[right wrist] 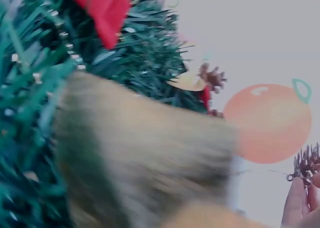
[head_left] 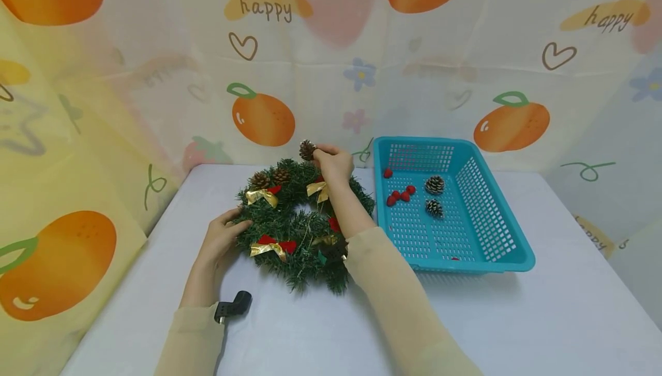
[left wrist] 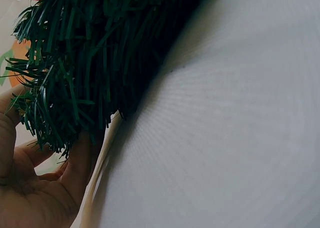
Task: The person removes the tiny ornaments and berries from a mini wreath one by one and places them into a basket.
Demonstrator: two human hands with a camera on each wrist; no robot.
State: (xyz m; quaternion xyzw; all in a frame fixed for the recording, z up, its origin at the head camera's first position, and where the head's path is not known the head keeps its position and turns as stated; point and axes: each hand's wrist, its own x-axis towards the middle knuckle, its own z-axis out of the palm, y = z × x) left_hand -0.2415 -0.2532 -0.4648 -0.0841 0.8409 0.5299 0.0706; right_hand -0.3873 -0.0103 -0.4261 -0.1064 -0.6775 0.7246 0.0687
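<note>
A green tinsel wreath [head_left: 289, 224] lies on the table, trimmed with gold and red bows [head_left: 262, 196] and two brown pine cones [head_left: 281, 176] at its far left. My left hand [head_left: 221, 239] grips its left edge; in the left wrist view the thumb and fingers [left wrist: 77, 170] curl about the green strands [left wrist: 75, 77]. Above the far rim, my right hand [head_left: 335, 164] pinches a white-tipped pine cone [head_left: 307, 150]. The right wrist view shows this cone [right wrist: 306, 163] with a thin wire at its base, while a blurred gold ribbon [right wrist: 145, 148] fills the foreground.
Right of the wreath stands a blue plastic basket [head_left: 499, 203] holding two pine cones [head_left: 434, 185] and several red berries [head_left: 405, 196]. A white cloth [head_left: 289, 330] covers the table, and a curtain printed with oranges [head_left: 264, 120] hangs behind it.
</note>
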